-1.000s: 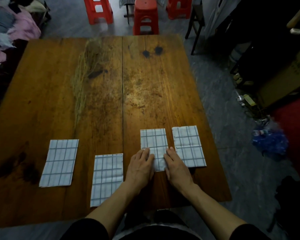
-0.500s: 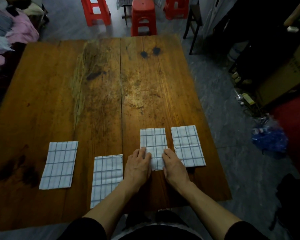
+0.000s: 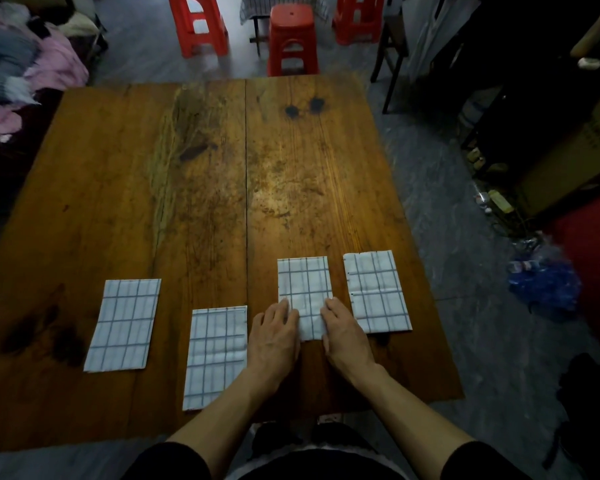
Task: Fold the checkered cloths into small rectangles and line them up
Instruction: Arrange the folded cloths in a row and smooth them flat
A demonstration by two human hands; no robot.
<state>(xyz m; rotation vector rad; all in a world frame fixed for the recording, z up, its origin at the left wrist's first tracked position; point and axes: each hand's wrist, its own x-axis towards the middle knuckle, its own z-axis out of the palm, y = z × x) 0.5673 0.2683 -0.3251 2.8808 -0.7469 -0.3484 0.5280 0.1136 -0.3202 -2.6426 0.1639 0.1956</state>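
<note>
Four folded checkered cloths lay along the near half of the wooden table [image 3: 125,174], and both hands were down on the third one! The left hand [image 3: 274,336] pressed flat on the third cloth [image 3: 305,289] at its near left corner, and the right hand [image 3: 343,334] pressed flat on its near right corner. Neither hand was clenched and neither gripped anything; the fingers lay extended, pinning the cloth to the wood.

That cloth ran away from the hands toward twelve o'clock, its long axis pointing straight from near edge to far. The two hands sat about equally close, one on each side of it.

At three o'clock of it lay the rightmost cloth [image 3: 378,292], just beside, same long axis, near edges roughly level. At nine o'clock of the left hand lay the second cloth [image 3: 217,355], clearly nearer the person than the pair on the right. Further out at nine o'clock sat the leftmost cloth [image 3: 123,323], tilted a touch.

My read: folding looked done, and the row was not yet even.
</note>
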